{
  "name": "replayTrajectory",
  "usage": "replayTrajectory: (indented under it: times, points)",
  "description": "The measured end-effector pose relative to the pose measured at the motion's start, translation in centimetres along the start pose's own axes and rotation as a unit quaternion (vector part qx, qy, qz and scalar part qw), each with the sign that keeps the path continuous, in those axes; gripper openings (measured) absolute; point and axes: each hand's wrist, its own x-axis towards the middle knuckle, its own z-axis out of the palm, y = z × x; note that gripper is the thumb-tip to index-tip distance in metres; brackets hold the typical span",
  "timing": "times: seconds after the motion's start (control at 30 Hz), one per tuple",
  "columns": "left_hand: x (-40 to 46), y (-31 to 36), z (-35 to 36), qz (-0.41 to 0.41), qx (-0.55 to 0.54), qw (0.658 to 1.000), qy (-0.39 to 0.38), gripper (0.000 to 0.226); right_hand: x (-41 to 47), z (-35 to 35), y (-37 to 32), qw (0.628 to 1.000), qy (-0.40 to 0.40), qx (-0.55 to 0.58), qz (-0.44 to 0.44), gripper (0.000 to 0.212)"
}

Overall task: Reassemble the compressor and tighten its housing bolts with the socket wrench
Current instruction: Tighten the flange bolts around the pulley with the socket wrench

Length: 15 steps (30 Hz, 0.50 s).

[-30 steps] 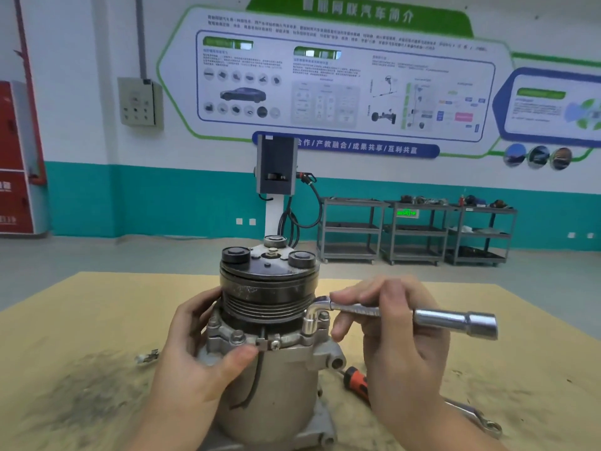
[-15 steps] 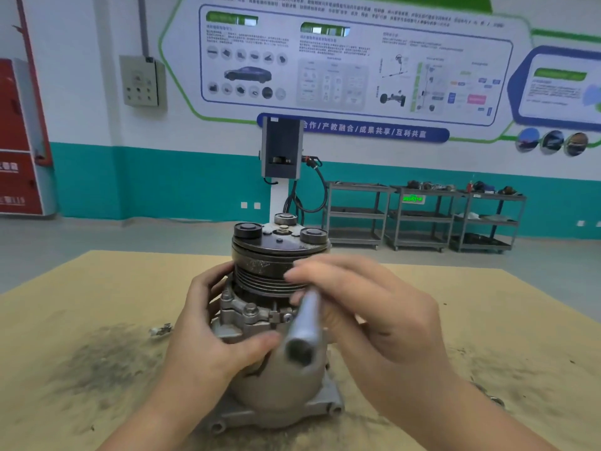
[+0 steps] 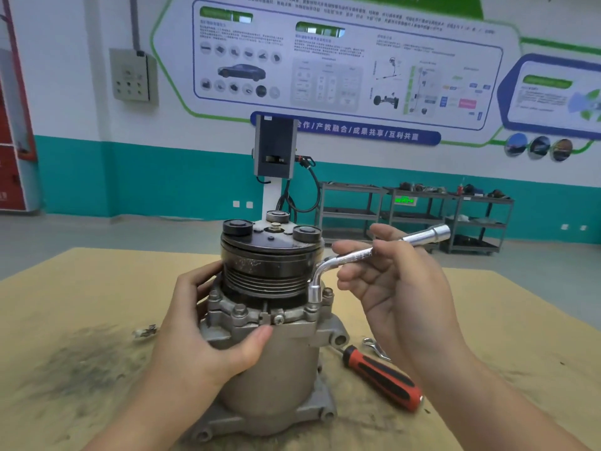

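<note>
While the left hand (image 3: 208, 333) grips the compressor (image 3: 270, 320), the right hand (image 3: 395, 281) holds the wrench (image 3: 361, 255) on a bolt (image 3: 314, 296); next, I think, another turn.

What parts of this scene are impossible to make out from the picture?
All in the head view:
- The bolt under the chrome L-shaped socket wrench: covered by its socket end.
- The far side of the grey metal compressor: faces away, and the left hand covers part of its flange.
- The silver spanner: mostly behind the right hand.
- Small text on the wall poster: blurred.
</note>
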Motion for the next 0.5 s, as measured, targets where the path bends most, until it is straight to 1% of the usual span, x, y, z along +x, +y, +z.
replayTrajectory:
  times: [0.1,0.27,0.33,0.4,0.5]
  points:
    - [0.0,0.0,0.0,0.0,-0.001,1.0,0.002,0.075,0.0,0.0,0.3,1.0,0.0,0.0,0.004,0.013]
    - [0.0,0.3,0.0,-0.001,0.011,1.0,0.005,0.077,0.4,-0.1,0.3,0.998,0.002,0.033,0.054,0.012]
    - [-0.2,0.1,0.0,-0.004,0.014,1.0,0.005,0.077,0.2,-0.3,0.7,0.998,0.014,0.052,0.04,0.012]
    - [-0.2,0.2,0.0,-0.002,0.014,1.0,0.004,0.077,-0.1,-0.3,1.3,0.997,0.019,0.08,0.008,0.007]
    - [0.0,0.3,0.1,0.01,0.018,1.0,0.013,0.077,-0.5,-0.6,1.9,0.994,0.009,0.097,-0.055,0.013]
